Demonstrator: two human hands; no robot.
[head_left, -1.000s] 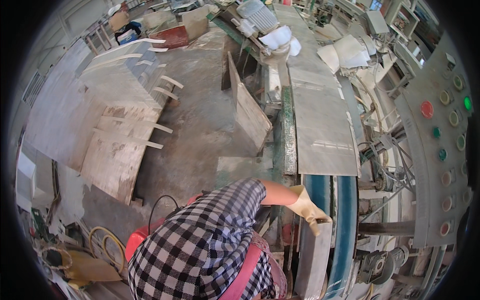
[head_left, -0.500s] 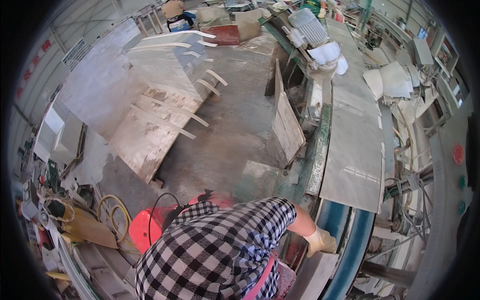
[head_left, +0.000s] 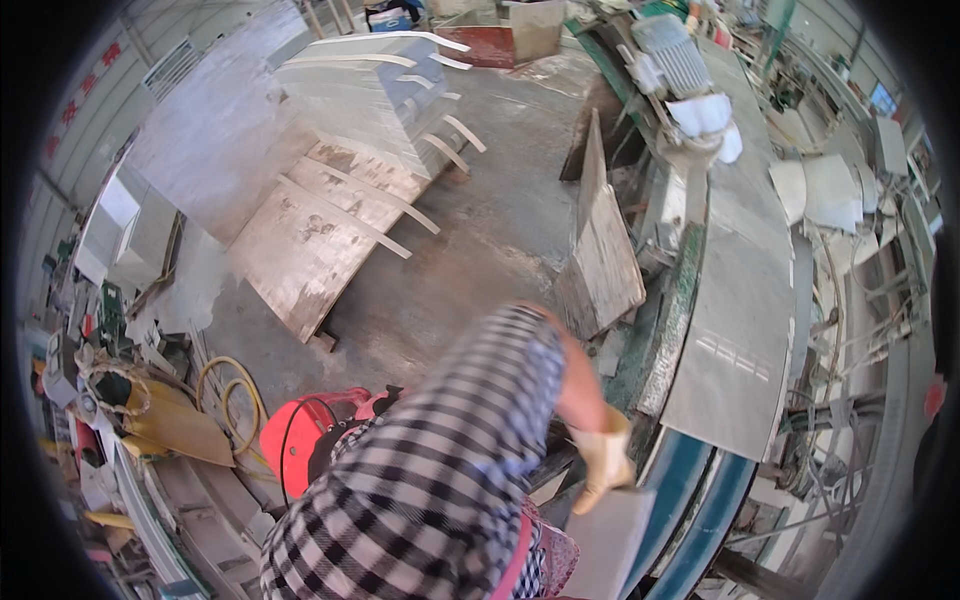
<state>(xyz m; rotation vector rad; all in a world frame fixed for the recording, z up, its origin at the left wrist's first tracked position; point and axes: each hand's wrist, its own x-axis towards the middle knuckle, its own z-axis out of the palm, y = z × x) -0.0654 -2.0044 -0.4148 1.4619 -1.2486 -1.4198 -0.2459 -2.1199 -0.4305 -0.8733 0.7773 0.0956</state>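
Large red characters (head_left: 88, 83) are running up the pale wall (head_left: 112, 108), left of the slab stack (head_left: 365, 92), looking blurred.

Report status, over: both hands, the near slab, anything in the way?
Left hand gloved, at near slab's corner, grip unclear; right hand out of view. Near slab alongside blue strip, lower end not visible. Possible obstacle: larger slab ahead, over strip.

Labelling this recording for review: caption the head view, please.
Gloved hand at the end of a grey slab, beside blue belts.
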